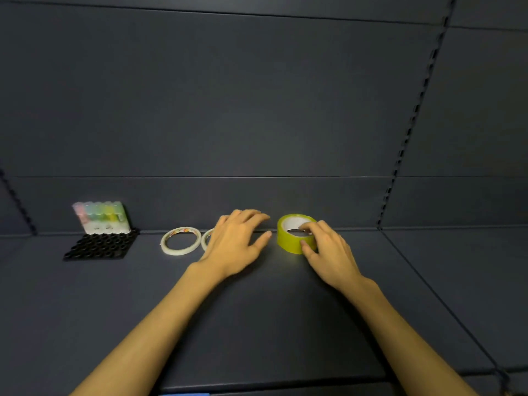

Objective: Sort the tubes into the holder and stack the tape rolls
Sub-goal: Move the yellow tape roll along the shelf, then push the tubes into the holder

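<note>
Right hand [328, 250] grip clamped on yellow tape roll [295, 234], fingers in core, thumb outside. Left hand [237, 241] grip apart, flat, partly covering second white tape roll [207, 238].

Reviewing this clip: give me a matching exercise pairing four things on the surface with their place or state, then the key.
Things:
1. yellow tape roll
2. black holder
3. thin white tape roll
4. tube pack

Places or states:
A. leaning on the back wall
B. in the grip of the right hand
C. flat, just right of the holder
D. far left, holes showing

Pairs: 1-B, 2-D, 3-C, 4-A
</note>
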